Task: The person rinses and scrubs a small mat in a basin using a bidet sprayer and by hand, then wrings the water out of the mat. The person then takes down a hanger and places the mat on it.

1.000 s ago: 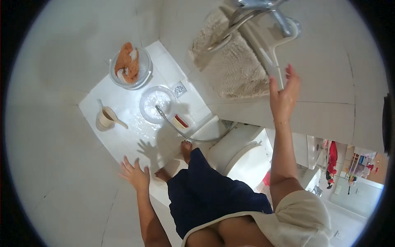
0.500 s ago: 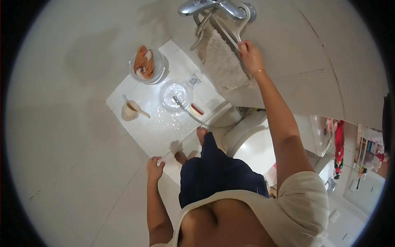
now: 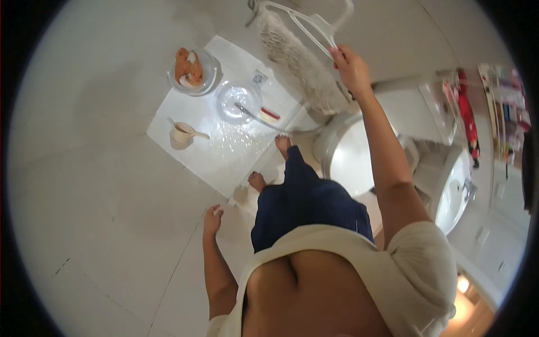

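Observation:
My right hand (image 3: pixel 353 71) is closed around one end of a white plastic clothes hanger (image 3: pixel 306 20). A shaggy beige cloth (image 3: pixel 300 64) hangs from the hanger, its lower end beside the toilet. On the left, my left hand (image 3: pixel 213 219) is in front of the wall with its fingers loosely curled and thumb apart, holding nothing. Below on the wet white floor are a clear round basin (image 3: pixel 229 115) with a hose (image 3: pixel 259 123) running into it and a brush (image 3: pixel 270 114) with a red strip.
A pail (image 3: pixel 208 81) with a brown and white cloth (image 3: pixel 189 68) on it stands in the corner. A beige dipper (image 3: pixel 182 132) sits near the left wall. The toilet (image 3: pixel 352 154) and a washbasin (image 3: pixel 452 194) are on the right. A floor drain (image 3: pixel 259 77) lies beside the basin.
My right hand has moved slightly right with the hanger, and the cloth has swung right toward the toilet. The view has shifted, so the faucet is out of frame. My left hand stays empty.

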A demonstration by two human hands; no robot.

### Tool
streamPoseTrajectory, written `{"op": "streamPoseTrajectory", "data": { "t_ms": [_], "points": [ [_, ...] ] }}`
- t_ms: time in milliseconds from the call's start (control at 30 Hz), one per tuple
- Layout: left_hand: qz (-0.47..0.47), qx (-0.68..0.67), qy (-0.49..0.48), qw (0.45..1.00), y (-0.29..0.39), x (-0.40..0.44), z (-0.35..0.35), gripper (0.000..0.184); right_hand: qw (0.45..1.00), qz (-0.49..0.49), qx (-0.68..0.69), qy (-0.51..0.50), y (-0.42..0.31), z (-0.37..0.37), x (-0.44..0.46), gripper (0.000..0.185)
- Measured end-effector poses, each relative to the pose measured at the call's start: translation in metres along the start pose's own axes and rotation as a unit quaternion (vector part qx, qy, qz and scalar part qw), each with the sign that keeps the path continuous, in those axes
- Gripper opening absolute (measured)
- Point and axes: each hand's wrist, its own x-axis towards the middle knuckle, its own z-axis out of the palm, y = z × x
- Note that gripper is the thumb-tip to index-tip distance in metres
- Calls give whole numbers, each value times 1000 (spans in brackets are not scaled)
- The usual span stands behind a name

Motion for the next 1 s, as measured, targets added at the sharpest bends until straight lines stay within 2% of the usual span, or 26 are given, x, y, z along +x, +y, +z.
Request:
{"op": "streamPoseTrajectory", "data": {
  "t_ms": [100, 167, 300, 367, 400, 467, 500, 600, 667, 733, 767, 800, 833, 867, 933, 1000],
  "points": [
    [9, 6, 0, 1000, -5, -15, -34, 33, 1000, 2, 6, 18, -12, -4, -49, 34],
    [43, 2, 84, 996, 3, -31, -59, 32, 999, 0, -3, 49, -18, -11, -76, 36],
    [58, 22, 67, 996, -16, -43, -80, 32, 998, -1, 32, 58, -25, -26, -124, 38],
    [2, 109, 19, 994, -9, -42, -86, 33, 997, 0, 37, 69, -26, -27, -146, 36],
    [10, 135, 1, 991, -5, -41, -88, 33, 997, -7, 34, 66, -23, -26, -158, 35],
    [57, 285, -4, 957, 13, -35, -85, 34, 996, 10, 79, 52, -23, -28, -183, 35],
    [68, 301, -15, 951, 21, -30, -83, 34, 994, 16, 94, 53, -25, -31, -198, 34],
    [149, 283, 4, 948, 51, -14, -83, 34, 986, 44, 148, 62, -22, -40, -255, 29],
    [193, 283, 0, 939, 78, -11, -78, 34, 978, -4, 171, 120, -4, -43, -294, 27],
    [212, 291, 5, 933, 108, -22, -61, 34, 963, 47, 255, 67, 6, -71, -333, 27],
    [212, 305, 8, 928, 122, -35, -54, 34, 962, 65, 249, 93, 14, -86, -352, 27],
    [228, 320, -2, 920, 130, -42, -47, 34, 959, 75, 267, 56, 26, -99, -373, 28],
    [234, 419, -9, 877, 139, -50, -42, 35, 955, 79, 286, 16, 38, -116, -389, 28],
    [239, 510, -10, 826, 149, -57, -33, 35, 954, 82, 286, 34, 51, -137, -406, 28],
    [261, 543, 3, 798, 157, -58, -7, 36, 953, 104, 284, -22, 77, -167, -448, 28],
    [278, 581, 20, 765, 177, -58, 13, 38, 954, 113, 278, -5, 103, -206, -485, 27]
  ]
}}
